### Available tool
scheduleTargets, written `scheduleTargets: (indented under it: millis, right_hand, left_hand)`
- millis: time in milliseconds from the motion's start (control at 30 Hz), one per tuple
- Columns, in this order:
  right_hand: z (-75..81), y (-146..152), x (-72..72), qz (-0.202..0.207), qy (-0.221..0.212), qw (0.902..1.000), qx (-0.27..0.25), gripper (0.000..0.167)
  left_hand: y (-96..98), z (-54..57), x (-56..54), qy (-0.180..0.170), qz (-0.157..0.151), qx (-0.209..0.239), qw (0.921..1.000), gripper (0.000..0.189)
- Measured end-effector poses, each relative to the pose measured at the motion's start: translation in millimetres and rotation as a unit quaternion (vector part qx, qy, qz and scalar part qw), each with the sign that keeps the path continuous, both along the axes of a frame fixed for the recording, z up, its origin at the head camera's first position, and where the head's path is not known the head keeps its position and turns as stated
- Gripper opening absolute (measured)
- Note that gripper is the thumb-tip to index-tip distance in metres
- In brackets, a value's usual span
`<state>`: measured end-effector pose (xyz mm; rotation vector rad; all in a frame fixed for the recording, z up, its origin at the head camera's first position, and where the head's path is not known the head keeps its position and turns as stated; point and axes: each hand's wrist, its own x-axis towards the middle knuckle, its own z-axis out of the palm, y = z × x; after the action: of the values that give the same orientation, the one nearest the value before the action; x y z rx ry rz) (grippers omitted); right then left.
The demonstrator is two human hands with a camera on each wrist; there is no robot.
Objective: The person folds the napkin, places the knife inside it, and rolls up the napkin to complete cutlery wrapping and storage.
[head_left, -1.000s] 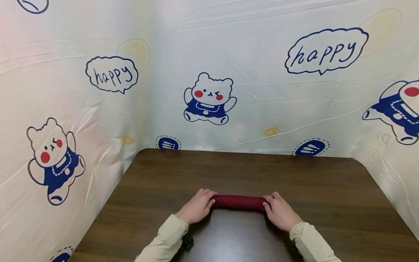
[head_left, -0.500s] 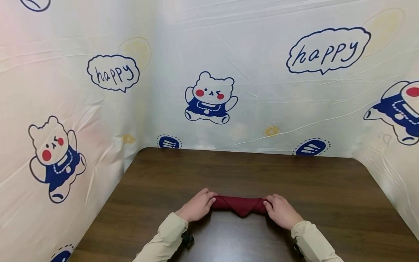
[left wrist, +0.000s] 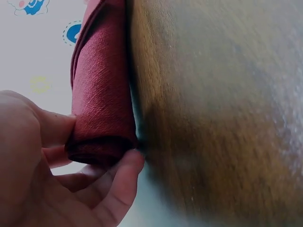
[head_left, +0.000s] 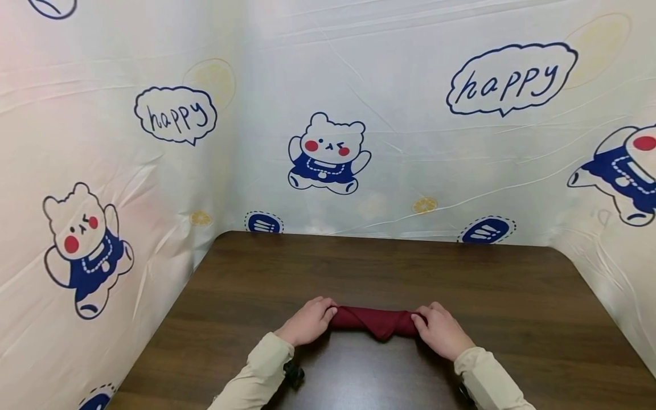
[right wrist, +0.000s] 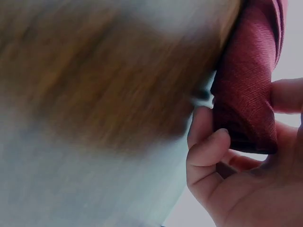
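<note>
A dark red cloth (head_left: 369, 320), rolled into a tube, lies crosswise on the brown table. One pointed corner of it hangs as a flap over the near side, right of the roll's middle. My left hand (head_left: 309, 322) grips the left end; in the left wrist view the thumb lies on one side of the cloth roll (left wrist: 102, 90) and fingertips on the other, with the coiled layers showing at the end. The right end is held by my right hand (head_left: 442, 331). Seen from the right wrist, thumb and curled fingers pinch the cloth's end (right wrist: 246, 90) from both sides.
The wood-grain table (head_left: 246, 273) extends around the cloth on all sides. Behind it and at both sides hangs a pale curtain (head_left: 400, 85) printed with cartoon bears and speech bubbles. A small black device (head_left: 294, 376) sits at the left sleeve.
One second ago the roll's front was smooth; by half a second ago the pointed corner had flipped down toward me, and it still hangs there. Both hands keep their hold at the ends.
</note>
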<state>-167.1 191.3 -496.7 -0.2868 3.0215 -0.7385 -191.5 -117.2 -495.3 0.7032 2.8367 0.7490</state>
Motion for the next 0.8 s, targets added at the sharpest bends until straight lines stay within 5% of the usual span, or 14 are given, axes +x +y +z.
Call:
scheduleTargets:
  millis: [800]
  right_hand:
    - [-1.5, 3.9, 7.7, -0.011, 0.013, 0.9999, 0.005, 0.034]
  left_hand:
    - [-2.9, 1.7, 7.2, 0.003, 0.021, 0.029, 0.9994, 0.029]
